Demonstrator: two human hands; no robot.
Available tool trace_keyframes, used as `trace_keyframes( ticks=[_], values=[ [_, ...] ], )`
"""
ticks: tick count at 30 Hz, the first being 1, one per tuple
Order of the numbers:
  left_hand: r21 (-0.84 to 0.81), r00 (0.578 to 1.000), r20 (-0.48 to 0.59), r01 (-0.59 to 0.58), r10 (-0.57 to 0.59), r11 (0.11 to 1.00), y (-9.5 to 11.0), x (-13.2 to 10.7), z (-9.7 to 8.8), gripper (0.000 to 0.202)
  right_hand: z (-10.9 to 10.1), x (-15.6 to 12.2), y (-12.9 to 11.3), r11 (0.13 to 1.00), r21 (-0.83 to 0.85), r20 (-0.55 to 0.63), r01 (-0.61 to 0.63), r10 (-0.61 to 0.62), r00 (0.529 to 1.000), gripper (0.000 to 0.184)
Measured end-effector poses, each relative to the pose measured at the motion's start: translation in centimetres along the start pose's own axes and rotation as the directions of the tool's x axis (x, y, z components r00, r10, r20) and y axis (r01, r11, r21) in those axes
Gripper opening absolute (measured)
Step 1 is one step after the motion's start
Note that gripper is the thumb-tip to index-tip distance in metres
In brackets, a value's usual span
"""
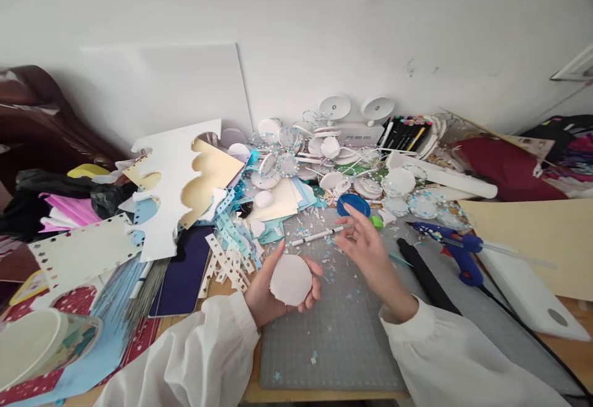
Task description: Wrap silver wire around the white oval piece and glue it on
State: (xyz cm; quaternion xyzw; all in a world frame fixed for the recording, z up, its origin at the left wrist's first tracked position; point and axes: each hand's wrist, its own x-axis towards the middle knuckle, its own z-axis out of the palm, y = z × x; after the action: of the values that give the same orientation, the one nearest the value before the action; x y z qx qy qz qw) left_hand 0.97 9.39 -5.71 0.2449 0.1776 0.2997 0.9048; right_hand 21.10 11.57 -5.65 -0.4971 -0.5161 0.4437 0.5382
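Observation:
A round white disc with a slightly uneven rim rests in my left hand, the fingers curled round its edge and its flat face turned up. To the right, my right hand hovers over the grey cutting mat, fingers apart and nothing visible in them. Just left of its fingertips lies a slim white pen with dark bands. Beyond that hand is a round blue lid, partly covered by a raised finger. Small paper scraps are scattered over the mat.
A blue glue gun with a cord and a black tube-like object lie at right. Cut paper strips and scalloped white card pile up at left. White discs, wires and a marker box crowd the back near the wall.

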Motion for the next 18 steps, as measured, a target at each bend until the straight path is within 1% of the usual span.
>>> trace_keyframes(
  ticks=[2,5,8,10,12,14,16,17,18],
  values=[
    [-0.035,0.999,0.038,0.028,-0.026,0.999,0.2,-0.3,0.3,0.071,1.0,0.9,-0.1,0.999,-0.028,-0.011,-0.04,0.04,0.999,0.077],
    [-0.108,0.993,0.094,0.087,-0.077,0.99,0.5,-0.7,0.7,0.067,2.3,2.3,0.0,0.997,-0.059,0.046,-0.05,0.053,0.998,0.084],
    [-0.169,0.985,0.148,0.115,-0.09,0.979,0.6,-1.1,1.0,0.065,3.0,3.5,0.4,0.983,-0.181,0.086,-0.038,0.054,0.995,0.089],
    [-0.206,0.982,0.176,0.103,-0.067,0.973,0.6,-1.4,1.1,0.059,2.7,3.6,0.5,0.955,-0.298,0.088,0.012,0.014,0.996,0.085],
    [-0.212,0.983,0.181,0.077,-0.038,0.974,0.6,-1.5,1.1,0.054,1.9,2.8,0.2,0.908,-0.406,0.069,0.101,-0.08,0.994,0.077],
    [-0.177,0.985,0.17,0.06,-0.029,0.982,0.6,-1.6,1.0,0.054,0.4,1.3,-0.5,0.853,-0.487,0.039,0.188,-0.194,0.98,0.069],
    [-0.118,0.985,0.167,0.058,-0.038,0.991,0.6,-1.5,0.9,0.052,-1.7,-0.7,-1.2,0.79,-0.575,-0.009,0.211,-0.265,0.964,0.059],
    [-0.088,0.984,0.171,0.062,-0.046,0.994,0.5,-1.4,0.8,0.05,-2.9,-1.8,-1.4,0.721,-0.666,-0.038,0.193,-0.291,0.956,0.055],
    [-0.06,0.983,0.178,0.068,-0.056,0.996,0.5,-1.3,0.6,0.047,-4.2,-2.8,-1.5,0.616,-0.772,-0.071,0.158,-0.33,0.941,0.05]
  ],
)
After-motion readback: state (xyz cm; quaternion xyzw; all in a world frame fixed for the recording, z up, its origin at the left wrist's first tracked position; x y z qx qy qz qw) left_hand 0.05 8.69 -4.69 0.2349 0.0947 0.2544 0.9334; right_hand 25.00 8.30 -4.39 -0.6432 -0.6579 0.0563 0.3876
